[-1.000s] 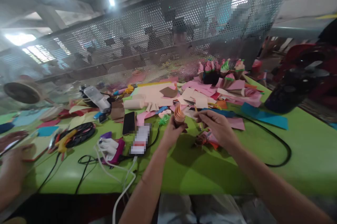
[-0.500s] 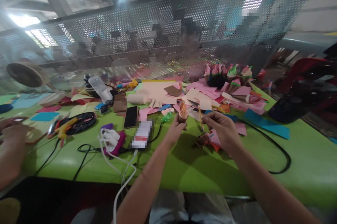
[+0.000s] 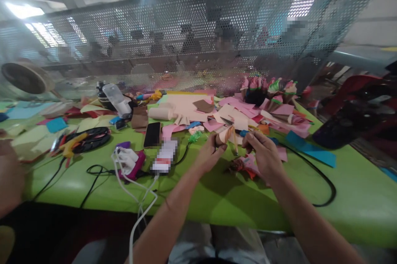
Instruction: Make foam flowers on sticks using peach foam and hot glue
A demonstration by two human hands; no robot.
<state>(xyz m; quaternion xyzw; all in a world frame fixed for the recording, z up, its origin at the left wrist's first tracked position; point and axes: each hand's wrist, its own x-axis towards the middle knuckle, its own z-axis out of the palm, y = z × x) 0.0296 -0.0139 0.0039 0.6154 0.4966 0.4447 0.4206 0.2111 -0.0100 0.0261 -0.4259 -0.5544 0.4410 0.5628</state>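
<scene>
In my left hand is a small paper ice cream cone with a peach swirl, tipped over to the right. My right hand is closed in a pinch just to its right; whatever lies between the fingertips is too small to make out. A blue tool, perhaps a glue gun, shows behind the right fingertips. Between the hands stands out a thin yellowish stick, like a pencil. Below the right hand lies a pink and red paper piece on the green table.
Paper sheets and pink scraps cover the back. Finished paper cones stand at back right. To the left are two phones, a magenta power strip with white cables, and a yellow glue gun. Another person's arm is at far left.
My left hand has turned the paper ice cream cone from upright to tipped rightward, nearer the right hand. The right hand has shifted slightly right. The view has moved a little.
</scene>
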